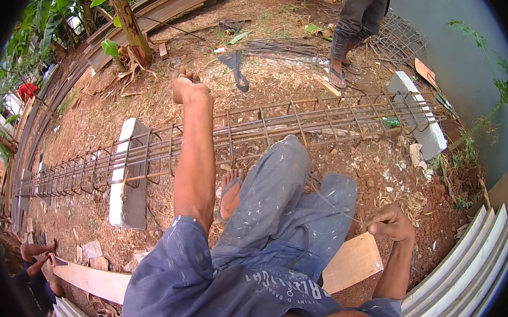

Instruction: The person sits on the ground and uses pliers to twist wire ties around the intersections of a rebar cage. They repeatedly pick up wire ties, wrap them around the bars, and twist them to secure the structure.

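A long cage of rusty rebar [265, 124] lies across in front of me, propped on a pale block [128, 191] at left and another pale block [422, 116] at right. My left arm reaches out over the cage. Beyond its far side is my left hand [189, 88], fingers curled closed; whatever is inside them is hidden. Beside my right knee, my right hand [392, 223] pinches a thin wire [335, 205] that runs toward my legs. Just below that hand, a piece of plywood [352, 263] leans by my hip.
A dark tool with a looped handle [239, 79] lies beyond the cage, near loose steel rods [281, 47]. Another person's legs [358, 25] stand far right. At lower left, a co-worker's hands [39, 253] are near a pale plank [92, 279]. Stacked grey-white panels [462, 276] fill the right.
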`<state>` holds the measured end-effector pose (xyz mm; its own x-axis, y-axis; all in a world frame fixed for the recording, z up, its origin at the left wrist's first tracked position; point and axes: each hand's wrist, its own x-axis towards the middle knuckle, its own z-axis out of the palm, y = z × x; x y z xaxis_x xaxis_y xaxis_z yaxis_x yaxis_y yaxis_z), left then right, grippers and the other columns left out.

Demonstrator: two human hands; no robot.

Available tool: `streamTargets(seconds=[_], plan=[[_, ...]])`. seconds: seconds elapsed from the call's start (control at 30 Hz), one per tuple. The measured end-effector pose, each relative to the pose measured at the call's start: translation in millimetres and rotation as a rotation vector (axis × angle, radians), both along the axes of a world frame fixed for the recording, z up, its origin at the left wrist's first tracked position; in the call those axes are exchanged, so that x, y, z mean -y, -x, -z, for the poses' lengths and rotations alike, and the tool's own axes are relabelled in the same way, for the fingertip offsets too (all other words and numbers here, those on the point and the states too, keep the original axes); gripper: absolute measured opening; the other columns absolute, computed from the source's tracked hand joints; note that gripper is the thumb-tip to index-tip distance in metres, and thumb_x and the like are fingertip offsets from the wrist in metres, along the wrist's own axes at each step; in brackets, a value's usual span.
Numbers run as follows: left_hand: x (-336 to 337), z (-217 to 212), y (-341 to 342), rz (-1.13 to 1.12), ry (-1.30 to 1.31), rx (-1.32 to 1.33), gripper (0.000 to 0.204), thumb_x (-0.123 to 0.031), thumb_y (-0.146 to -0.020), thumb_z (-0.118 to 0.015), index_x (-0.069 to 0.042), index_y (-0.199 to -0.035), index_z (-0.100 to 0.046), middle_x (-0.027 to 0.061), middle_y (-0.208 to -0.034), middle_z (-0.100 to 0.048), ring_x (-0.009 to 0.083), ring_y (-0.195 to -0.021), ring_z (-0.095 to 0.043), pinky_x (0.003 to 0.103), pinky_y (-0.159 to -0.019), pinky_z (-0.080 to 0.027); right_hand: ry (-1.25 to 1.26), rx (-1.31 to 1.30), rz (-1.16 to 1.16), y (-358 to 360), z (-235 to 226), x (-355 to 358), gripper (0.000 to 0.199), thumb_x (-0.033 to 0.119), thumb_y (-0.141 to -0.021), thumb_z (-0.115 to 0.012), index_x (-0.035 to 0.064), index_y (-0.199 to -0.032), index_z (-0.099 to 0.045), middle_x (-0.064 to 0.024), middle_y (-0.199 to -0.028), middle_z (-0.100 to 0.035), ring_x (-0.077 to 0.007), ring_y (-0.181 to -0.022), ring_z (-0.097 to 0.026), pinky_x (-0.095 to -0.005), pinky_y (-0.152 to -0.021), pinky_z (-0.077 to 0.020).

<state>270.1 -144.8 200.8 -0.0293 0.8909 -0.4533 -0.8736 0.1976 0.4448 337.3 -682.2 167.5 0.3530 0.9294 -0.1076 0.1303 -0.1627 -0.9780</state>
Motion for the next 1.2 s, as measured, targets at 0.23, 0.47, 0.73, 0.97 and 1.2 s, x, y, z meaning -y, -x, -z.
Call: streamTargets(seconds=[0.23, 0.47, 0.73, 0.97, 1.2], plan=[[9.4, 34.1, -14.1, -0.007, -0.383, -0.026, 0.051, -0.016, -0.102, -0.04, 0.008, -0.145, -0.023, 0.0287, -0.126, -0.05, 0.0305, -0.095, -0.062, 0.032, -0.069, -0.061, -0.023, 0.125, 0.695, -17.9, 44.3, 5.3, 0.03, 0.026, -0.086, -0.071, -0.0027, -0.092, -0.074, -0.0098, -0.065, -0.067, -0.0149, -0.056, -0.058, -0.0304, -0.051, -0.0424], [-4.8, 42.4, -15.7, 0.213, -0.495, -0.278, 0.053, -0.008, -0.103, -0.029, 0.009, -0.147, -0.005, 0.0368, -0.137, -0.038, 0.0385, -0.108, -0.06, 0.035, -0.077, -0.063, 0.35, 0.623, 0.413, 4.6, 76.6, 4.3, 0.035, 0.032, -0.089, -0.068, -0.0024, -0.082, -0.069, -0.009, -0.066, -0.066, -0.0119, -0.059, -0.058, -0.0268, -0.053, -0.0399], [-46.5, 94.9, -15.7, 0.389, -0.357, -0.318, 0.038, 0.001, -0.099, -0.032, 0.014, -0.135, -0.032, 0.024, -0.105, -0.057, 0.0201, -0.063, -0.06, 0.021, -0.046, -0.049, 0.096, -0.169, 0.04, 8.0, 56.0, 39.0, 0.023, 0.02, -0.087, -0.069, -0.0025, -0.083, -0.07, -0.0114, -0.073, -0.066, -0.0171, -0.062, -0.059, -0.0287, -0.055, -0.0447], [11.0, 103.6, -6.5, 0.289, -0.386, -0.488, 0.018, 0.007, -0.094, -0.035, 0.008, -0.102, -0.052, 0.0067, -0.074, -0.052, 0.0106, -0.052, -0.042, 0.025, -0.042, -0.034, 0.215, 0.763, 1.19, -7.7, 104.6, 7.9, 0.012, 0.008, -0.086, -0.067, 0.0041, -0.096, -0.072, -0.0091, -0.082, -0.062, -0.021, -0.078, -0.057, -0.0315, -0.069, -0.0459], [-20.9, 136.9, 26.7, 0.404, -0.154, -0.58, 0.021, -0.008, -0.099, -0.037, 0.006, -0.103, -0.052, 0.0055, -0.076, -0.053, 0.0134, -0.052, -0.04, 0.027, -0.045, -0.035, -0.07, 1.405, 1.284, -27.4, 112.5, 11.2, 0.031, 0.004, -0.077, -0.071, 0.0155, -0.106, -0.073, -0.0034, -0.079, -0.048, -0.0204, -0.078, -0.049, -0.0369, -0.075, -0.0397]])
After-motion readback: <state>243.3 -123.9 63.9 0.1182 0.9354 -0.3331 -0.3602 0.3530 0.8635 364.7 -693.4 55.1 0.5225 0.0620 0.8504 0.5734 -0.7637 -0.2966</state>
